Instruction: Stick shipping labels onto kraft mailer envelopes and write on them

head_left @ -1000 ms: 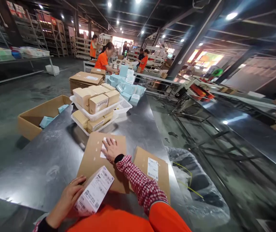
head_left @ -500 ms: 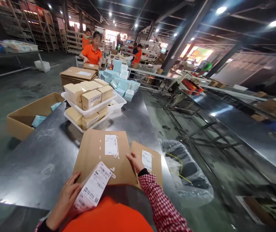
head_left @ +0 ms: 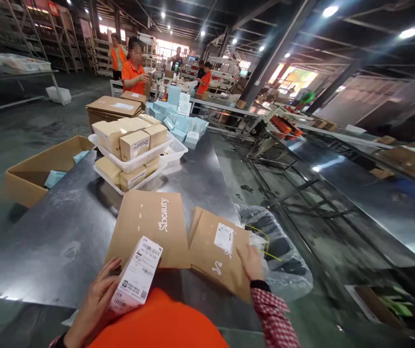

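My left hand [head_left: 97, 295] is closed on a stack of white printed shipping labels [head_left: 138, 270], its fingertips near the left edge of a flat brown cardboard mailer [head_left: 149, 217]. That mailer has white lettering reading "beauty" and bears no label on its visible face. Beside it lies a second brown mailer [head_left: 207, 246] with a white label [head_left: 224, 237] stuck on, slightly overlapping other cardboard beneath. My right hand [head_left: 251, 263] grips this labelled mailer by its right edge; the thumb side rests on top and the other fingers are partly hidden.
Ahead on the metal table [head_left: 48, 246] are stacked white trays [head_left: 142, 162] of small brown boxes, light-blue boxes [head_left: 182, 123] and piled flat cardboard [head_left: 111, 106]. An open carton [head_left: 26, 179] stands left, a plastic-lined bin [head_left: 294, 270] right. A co-worker [head_left: 134, 72] stands beyond.
My right hand has moved right with a labelled mailer, onto the right-hand pile. An unlabelled mailer now shows in front of me. My left hand still holds the labels.
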Tool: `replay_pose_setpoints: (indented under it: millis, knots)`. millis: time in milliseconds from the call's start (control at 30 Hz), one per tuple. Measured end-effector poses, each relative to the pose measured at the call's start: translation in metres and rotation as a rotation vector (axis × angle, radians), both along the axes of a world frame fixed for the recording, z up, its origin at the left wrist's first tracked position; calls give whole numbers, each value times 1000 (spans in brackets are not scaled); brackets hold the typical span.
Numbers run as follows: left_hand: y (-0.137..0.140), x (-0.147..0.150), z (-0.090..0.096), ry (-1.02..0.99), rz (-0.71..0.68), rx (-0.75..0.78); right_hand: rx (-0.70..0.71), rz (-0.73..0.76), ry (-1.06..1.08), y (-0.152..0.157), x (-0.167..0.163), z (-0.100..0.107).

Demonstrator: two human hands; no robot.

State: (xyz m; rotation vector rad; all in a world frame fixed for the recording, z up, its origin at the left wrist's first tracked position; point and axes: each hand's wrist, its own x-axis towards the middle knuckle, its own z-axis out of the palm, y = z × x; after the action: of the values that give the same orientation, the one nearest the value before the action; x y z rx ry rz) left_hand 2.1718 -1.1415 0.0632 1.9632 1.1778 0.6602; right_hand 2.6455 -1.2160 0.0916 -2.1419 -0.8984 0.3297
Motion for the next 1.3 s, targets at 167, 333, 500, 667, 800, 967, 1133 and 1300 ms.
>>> replay_pose_setpoints:
  millis: [167, 333, 500, 667, 800, 967, 1133, 1300]
  knots:
    - [-2, 2, -4, -25, 22, 16, 92, 768, 582, 78, -157, 0]
    - [1, -23, -5, -64, 79, -35, 88, 836, 720, 99, -230, 15]
    - [11, -26, 32, -177, 139, -88, 93, 1121, 485, 98, -236, 42]
    - [25, 18, 58, -248, 154, -144, 60, 1042, 601, 99, -252, 41]
    - [26, 28, 53, -135, 213, -145, 101, 893, 784, 109, -249, 29]
    - [26, 9, 32, -15, 81, -83, 196, 655, 636, 178, -189, 35]
    - [26, 0, 10, 79, -13, 61, -5, 689, 97, 248, -146, 31]
    - [25, 9, -4, 82, -50, 43, -241, 893, -195, 258, -164, 15]
